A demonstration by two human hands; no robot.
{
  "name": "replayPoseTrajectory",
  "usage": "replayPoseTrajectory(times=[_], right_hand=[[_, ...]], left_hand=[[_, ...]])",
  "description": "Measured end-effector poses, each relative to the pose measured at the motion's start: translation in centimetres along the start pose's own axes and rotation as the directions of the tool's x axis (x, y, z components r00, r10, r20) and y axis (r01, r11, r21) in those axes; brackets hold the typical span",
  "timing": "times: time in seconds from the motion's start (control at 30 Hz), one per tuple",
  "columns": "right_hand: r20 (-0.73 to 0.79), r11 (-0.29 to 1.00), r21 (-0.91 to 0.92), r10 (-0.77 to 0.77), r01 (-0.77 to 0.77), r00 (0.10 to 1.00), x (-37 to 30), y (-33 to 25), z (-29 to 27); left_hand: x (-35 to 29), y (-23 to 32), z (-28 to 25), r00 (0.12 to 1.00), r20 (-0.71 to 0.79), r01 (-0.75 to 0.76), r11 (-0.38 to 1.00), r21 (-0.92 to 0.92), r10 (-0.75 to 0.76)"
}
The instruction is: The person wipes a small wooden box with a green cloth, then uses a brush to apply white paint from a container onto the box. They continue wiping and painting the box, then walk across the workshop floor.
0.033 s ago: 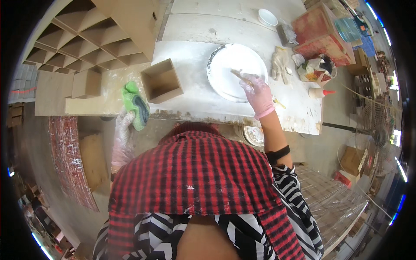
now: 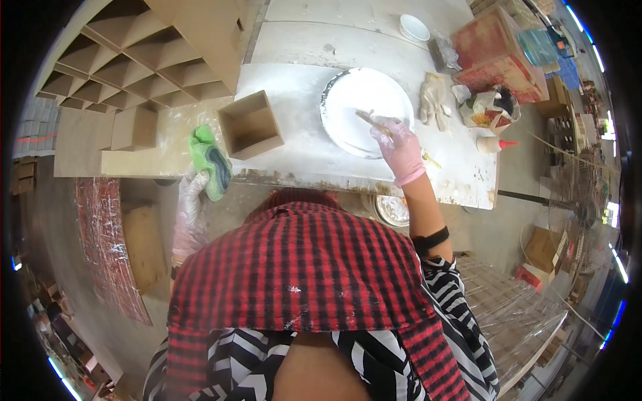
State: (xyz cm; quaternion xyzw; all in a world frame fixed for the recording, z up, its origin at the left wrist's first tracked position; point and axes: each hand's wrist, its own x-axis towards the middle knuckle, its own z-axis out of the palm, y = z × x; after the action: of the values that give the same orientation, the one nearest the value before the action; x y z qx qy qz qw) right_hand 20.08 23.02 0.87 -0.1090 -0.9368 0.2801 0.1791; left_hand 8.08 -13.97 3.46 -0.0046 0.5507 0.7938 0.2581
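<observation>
Brush (image 2: pixel 372 123) rests its tip inside the white round tray (image 2: pixel 348 93), gripped by the pink-gloved right hand (image 2: pixel 401 148) at the tray's near rim. Left of the tray stands an open wooden box (image 2: pixel 250 125); beyond it, the left hand (image 2: pixel 192 190) clasps a green sponge (image 2: pixel 210 162).

floor (image 2: pixel 508 220): grey concrete | workbench (image 2: pixel 301 144): paint-splashed, pale | cardboard boxes (image 2: pixel 545 250): right, on floor | light: bright daylight

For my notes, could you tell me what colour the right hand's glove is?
Pink glove, head view.
</observation>
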Motion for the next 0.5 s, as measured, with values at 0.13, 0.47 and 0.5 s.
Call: replayPoseTrajectory(times=[0.13, 0.47, 0.5], right_hand=[[0.045, 0.997, 0.076, -0.037, 0.033, 0.998, -1.3, -0.9, -1.7], [0.057, 0.82, 0.454, 0.363, -0.348, 0.93, -2.2, 1.7, -5.6], [-0.01, 0.882, 0.321, 0.367, -0.345, 0.93, -1.8, 1.8, -5.5]], left_hand=[[-0.2, 0.1, -0.2, 1.0, 0.007, -0.001, 0.999, -0.038, 0.001], [0.6, -0.1, -0.1, 1.0, -0.005, 0.03, 0.996, -0.083, -0.03], [0.7, -0.2, -0.4, 1.0, -0.006, 0.028, 0.996, -0.081, -0.028]])
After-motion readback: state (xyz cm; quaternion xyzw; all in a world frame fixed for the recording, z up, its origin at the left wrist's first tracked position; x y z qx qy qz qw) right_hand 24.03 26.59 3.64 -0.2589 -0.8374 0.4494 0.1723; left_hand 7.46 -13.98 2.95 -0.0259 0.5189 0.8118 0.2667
